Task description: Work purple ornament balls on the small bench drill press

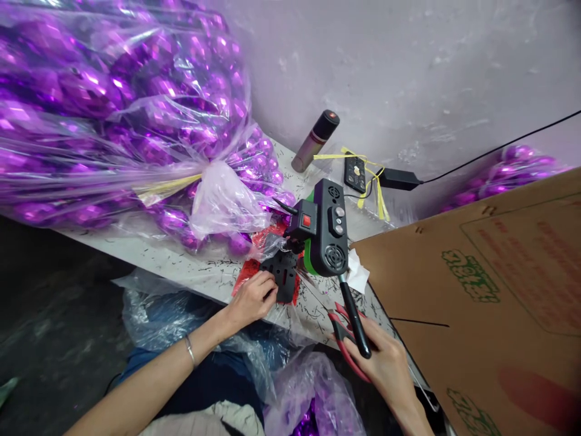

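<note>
My left hand [254, 298] lies at the near edge of a black slotted base plate [285, 280], its fingers curled together. Whatever they pinch, if anything, is too small or hidden. My right hand [385, 354] is closed on red-and-black-handled scissors [348, 360], whose thin blades point toward the plate. Those same fingers are at the black lever [354, 315] of a small machine; whether they grip it too, I cannot tell. The machine's black head [330, 227] has round vents, knobs and green edging. A red switch [307, 220] sits on its side box. Red material [247, 274] lies under the plate.
Clear bags of shiny purple balls [158, 121] crowd the left. A cardboard box [476, 290] stands at right. Behind the machine are a bottle [316, 140], a black phone-like device [354, 172], yellow ties [381, 203] and a power adapter [399, 179]. Dark scraps litter the white table [190, 266].
</note>
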`<action>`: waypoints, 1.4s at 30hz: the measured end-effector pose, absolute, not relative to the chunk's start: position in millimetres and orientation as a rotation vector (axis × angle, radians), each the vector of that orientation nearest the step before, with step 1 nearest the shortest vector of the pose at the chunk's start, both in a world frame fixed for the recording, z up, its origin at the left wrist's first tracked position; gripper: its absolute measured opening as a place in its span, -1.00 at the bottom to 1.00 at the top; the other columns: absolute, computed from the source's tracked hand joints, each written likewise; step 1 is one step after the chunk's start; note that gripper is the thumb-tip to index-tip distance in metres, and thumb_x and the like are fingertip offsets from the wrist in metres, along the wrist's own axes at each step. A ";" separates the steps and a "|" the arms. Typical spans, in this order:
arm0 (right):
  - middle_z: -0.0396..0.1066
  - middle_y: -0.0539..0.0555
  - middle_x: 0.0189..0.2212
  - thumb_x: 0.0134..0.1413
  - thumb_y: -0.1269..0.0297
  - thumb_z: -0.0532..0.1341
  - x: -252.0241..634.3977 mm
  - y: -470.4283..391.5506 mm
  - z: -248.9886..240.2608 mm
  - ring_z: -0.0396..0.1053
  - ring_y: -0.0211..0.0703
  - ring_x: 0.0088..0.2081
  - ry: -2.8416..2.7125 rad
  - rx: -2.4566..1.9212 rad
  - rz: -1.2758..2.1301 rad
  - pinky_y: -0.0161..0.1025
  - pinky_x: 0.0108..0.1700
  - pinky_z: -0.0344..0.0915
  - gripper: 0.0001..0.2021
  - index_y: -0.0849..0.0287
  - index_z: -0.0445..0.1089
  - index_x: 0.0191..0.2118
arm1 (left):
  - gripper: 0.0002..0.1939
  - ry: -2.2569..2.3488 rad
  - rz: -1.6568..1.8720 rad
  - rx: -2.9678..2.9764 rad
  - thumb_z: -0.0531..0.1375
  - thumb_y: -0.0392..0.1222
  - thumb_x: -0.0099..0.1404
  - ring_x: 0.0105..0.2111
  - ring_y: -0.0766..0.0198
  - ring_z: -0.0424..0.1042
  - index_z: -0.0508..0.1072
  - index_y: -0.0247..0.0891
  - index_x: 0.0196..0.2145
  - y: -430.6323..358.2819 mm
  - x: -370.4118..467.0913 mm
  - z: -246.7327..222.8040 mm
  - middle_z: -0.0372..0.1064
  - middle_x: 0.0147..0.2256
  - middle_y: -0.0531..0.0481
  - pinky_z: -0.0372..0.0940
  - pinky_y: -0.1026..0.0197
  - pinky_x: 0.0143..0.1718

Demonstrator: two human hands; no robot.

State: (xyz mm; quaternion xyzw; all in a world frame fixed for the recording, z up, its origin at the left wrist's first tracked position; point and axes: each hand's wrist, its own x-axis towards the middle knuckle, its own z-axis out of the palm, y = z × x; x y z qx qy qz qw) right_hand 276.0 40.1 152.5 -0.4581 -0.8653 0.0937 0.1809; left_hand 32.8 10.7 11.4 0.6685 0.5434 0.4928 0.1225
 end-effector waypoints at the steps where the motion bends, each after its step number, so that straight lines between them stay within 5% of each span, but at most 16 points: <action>1: 0.61 0.16 -0.24 0.15 -0.04 0.21 275.8 41.7 152.4 0.60 -0.08 -0.28 -2.462 -1.279 0.259 -0.32 -0.27 0.53 -0.57 0.21 0.56 -0.10 | -0.84 1.584 1.436 1.951 0.08 -0.34 0.35 -0.35 0.29 0.39 0.40 -0.27 -0.38 10.7 32.7 11.7 0.39 -0.35 -0.05 0.33 0.26 -0.31; 21: 0.61 0.11 -0.24 0.09 0.20 0.25 282.7 44.3 145.0 0.57 -0.10 -0.28 -2.470 -1.327 0.396 -0.29 -0.27 0.49 -0.69 0.15 0.55 -0.06 | -0.84 1.593 1.426 1.967 0.08 -0.34 0.35 -0.35 0.29 0.40 0.40 -0.26 -0.38 10.7 31.2 16.2 0.39 -0.35 -0.05 0.33 0.26 -0.32; 42: 0.58 0.18 -0.18 0.07 0.26 0.21 258.1 36.4 131.7 0.56 -0.07 -0.31 -2.441 -1.352 0.442 -0.23 -0.28 0.49 -0.58 0.22 0.47 0.06 | -0.84 1.592 1.422 1.981 0.07 -0.34 0.34 -0.34 0.26 0.42 0.40 -0.26 -0.38 11.6 29.8 16.6 0.40 -0.35 -0.06 0.35 0.23 -0.30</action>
